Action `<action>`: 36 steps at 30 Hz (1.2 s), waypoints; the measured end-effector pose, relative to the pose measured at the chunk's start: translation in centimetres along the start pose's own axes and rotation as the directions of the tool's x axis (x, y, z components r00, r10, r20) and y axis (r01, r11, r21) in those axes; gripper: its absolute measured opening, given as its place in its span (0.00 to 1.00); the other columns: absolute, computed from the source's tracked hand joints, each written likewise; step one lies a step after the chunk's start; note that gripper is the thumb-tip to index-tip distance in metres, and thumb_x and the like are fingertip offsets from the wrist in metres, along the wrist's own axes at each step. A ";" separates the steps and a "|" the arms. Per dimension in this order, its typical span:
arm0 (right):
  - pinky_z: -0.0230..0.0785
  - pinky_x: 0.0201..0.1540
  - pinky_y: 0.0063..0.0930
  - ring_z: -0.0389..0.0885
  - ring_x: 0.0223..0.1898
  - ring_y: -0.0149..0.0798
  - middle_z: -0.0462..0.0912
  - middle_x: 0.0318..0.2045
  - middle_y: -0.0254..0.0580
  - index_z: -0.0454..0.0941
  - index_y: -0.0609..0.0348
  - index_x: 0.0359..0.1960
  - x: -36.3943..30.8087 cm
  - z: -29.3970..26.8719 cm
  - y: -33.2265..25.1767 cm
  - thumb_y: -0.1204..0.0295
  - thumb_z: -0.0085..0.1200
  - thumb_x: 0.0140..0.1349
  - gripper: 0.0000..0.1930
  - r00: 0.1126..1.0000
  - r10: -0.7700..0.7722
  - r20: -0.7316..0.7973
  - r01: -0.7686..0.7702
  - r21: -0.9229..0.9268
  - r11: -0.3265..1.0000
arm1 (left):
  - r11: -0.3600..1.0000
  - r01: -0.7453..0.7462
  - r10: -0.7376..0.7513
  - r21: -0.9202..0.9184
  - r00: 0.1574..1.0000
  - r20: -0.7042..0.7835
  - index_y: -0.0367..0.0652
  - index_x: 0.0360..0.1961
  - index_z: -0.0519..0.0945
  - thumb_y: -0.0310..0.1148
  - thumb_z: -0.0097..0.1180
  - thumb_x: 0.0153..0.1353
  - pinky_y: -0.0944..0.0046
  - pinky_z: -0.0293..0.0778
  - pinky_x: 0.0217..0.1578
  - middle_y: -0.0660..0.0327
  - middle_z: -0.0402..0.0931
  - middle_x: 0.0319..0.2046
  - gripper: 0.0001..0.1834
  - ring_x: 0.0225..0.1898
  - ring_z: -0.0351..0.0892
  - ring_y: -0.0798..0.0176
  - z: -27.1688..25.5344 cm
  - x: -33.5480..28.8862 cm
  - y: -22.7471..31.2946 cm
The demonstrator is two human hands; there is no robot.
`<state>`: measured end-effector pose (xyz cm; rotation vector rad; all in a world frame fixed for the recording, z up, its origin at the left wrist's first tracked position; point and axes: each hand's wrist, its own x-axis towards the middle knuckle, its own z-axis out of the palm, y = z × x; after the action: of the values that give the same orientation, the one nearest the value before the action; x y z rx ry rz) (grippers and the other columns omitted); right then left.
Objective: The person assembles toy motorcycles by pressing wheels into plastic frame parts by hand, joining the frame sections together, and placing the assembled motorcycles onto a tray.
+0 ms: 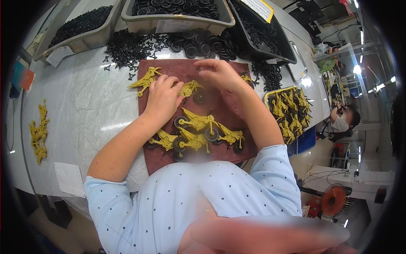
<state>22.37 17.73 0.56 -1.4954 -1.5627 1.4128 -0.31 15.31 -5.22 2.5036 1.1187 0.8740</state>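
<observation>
My left hand (163, 95) is closed on a yellow toy motorcycle (188, 88), thumb below and fingers above. A dark wheel (199, 97) shows at that motorcycle's right end, somewhat blurred. My right hand (223, 75) is raised just above and to the right, its fingers apart, with nothing visible in them. Beyond my left fingers lies another yellow motorcycle body (146, 82). Several yellow motorcycles with black wheels (195, 120) lie nearer me on the dark red cloth (158, 160). One more yellow piece (246, 78) is partly hidden behind my right hand.
Behind the cloth lie loose black wheels (191, 51) and small black parts (122, 51). Grey bins (177, 23) and a black bin (264, 40) stand farther back. A tray of yellow motorcycles (289, 112) is at right; yellow bodies (40, 131) lie far left. Another person (340, 120) sits away right.
</observation>
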 end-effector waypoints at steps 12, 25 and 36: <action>0.71 0.45 0.25 0.80 0.40 0.34 0.84 0.35 0.42 0.82 0.62 0.40 1.2 0.8 -0.7 0.80 0.56 0.56 0.10 0.999 -0.020 0.033 0.029 -0.321 0.947 | 1.000 0.004 -0.004 0.011 1.000 -0.004 0.40 0.46 0.80 0.31 0.65 0.48 0.53 0.63 0.53 0.59 0.75 0.46 0.21 0.53 0.68 0.55 -0.1 -0.2 0.1; 0.72 0.44 0.34 0.81 0.41 0.47 0.81 0.36 0.50 0.78 0.64 0.38 1.6 1.3 -0.5 0.77 0.56 0.56 0.08 0.981 -0.141 0.132 0.193 -0.625 0.756 | 1.000 0.004 -0.004 -0.007 1.000 -0.006 0.40 0.42 0.81 0.31 0.66 0.47 0.53 0.64 0.51 0.60 0.75 0.43 0.18 0.51 0.69 0.56 -0.2 0.1 0.2; 0.71 0.44 0.38 0.79 0.41 0.53 0.78 0.36 0.53 0.75 0.65 0.34 1.8 1.5 0.2 0.80 0.56 0.54 0.07 0.968 -0.207 0.138 0.246 -0.657 0.712 | 1.000 0.006 -0.006 0.001 1.000 -0.005 0.40 0.41 0.81 0.31 0.66 0.47 0.54 0.64 0.50 0.60 0.75 0.42 0.18 0.49 0.70 0.56 -0.3 0.2 0.4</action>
<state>20.62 18.96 -0.53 -1.5572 -2.3667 0.7633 -0.22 15.20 -4.73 2.4987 1.1275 0.8787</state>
